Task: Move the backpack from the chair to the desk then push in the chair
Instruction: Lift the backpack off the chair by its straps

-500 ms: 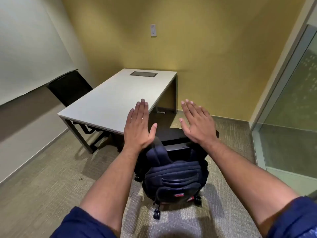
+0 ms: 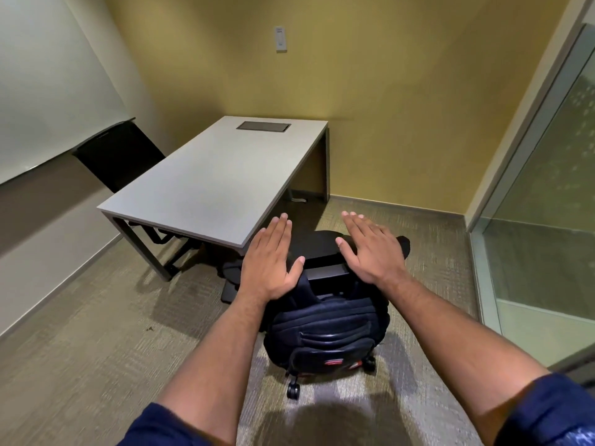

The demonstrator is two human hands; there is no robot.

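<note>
Two hands, flat, palms down, fingers together, holding nothing: left hand (image 2: 269,256) and right hand (image 2: 370,249), arms outstretched above the bag. Bag (image 2: 325,333): black, on chair (image 2: 318,244), beside desk (image 2: 219,178) corner.

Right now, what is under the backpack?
The backpack sits on a black rolling chair. Its backrest shows behind the bag, and two wheels show below. The seat itself is covered by the bag. Both hands are open above it.
</note>
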